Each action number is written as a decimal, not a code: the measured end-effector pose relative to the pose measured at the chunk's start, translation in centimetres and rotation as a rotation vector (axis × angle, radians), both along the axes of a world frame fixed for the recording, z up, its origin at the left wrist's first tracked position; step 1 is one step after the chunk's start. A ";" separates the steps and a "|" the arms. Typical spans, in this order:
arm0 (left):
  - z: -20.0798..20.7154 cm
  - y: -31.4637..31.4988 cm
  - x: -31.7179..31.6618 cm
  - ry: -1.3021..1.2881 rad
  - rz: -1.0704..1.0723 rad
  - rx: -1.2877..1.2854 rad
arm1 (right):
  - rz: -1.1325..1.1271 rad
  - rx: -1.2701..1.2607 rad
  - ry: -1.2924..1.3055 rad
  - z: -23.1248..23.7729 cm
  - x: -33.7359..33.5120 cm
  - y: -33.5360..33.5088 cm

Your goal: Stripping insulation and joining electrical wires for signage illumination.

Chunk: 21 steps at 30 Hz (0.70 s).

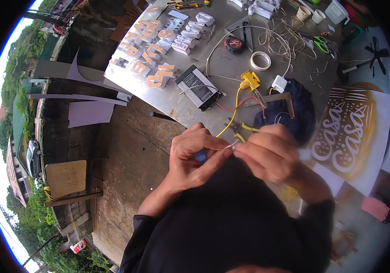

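In front of my chest, at the table's near edge, both hands meet over a thin pale wire [230,145]. My left hand [189,154] pinches it between thumb and fingertips. From the other side, my right hand [270,152] has its thumb and fingers closed at the wire's small white tip. How far the wire runs inside the fingers is hidden. Just beyond my hands lie pliers with yellow handles [249,128], partly covered by my fingers. A black and grey power supply box [198,87] with red and yellow leads sits farther back, near a yellow clip [250,79].
White-sided letter shapes [154,52] crowd the far left of the metal table [190,111]. Around the middle are a tape measure [234,44], a tape roll [260,60], a white adapter [279,83] and dark cloth [295,113]. Green scissors [321,44] lie right; a printed sheet [349,136] is beyond.
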<state>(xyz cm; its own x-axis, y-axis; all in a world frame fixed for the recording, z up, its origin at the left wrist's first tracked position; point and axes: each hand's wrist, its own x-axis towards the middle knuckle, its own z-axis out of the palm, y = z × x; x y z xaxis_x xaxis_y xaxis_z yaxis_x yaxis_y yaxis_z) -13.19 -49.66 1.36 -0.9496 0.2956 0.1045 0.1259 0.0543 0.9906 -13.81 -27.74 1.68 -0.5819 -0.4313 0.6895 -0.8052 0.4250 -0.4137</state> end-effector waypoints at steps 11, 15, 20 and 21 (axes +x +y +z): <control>-0.6 -0.9 0.3 -0.110 0.066 0.078 | -0.060 -0.137 -0.175 -0.4 0.3 0.0; -0.1 -0.3 0.6 -0.321 0.025 0.251 | -0.018 0.166 0.333 -0.1 0.5 0.7; -0.6 -0.4 0.5 -0.235 -0.015 0.189 | -0.037 0.232 0.428 -0.2 -0.6 0.5; -0.5 -0.4 0.4 -0.237 -0.016 0.190 | -0.040 0.218 0.411 -0.4 -0.6 0.5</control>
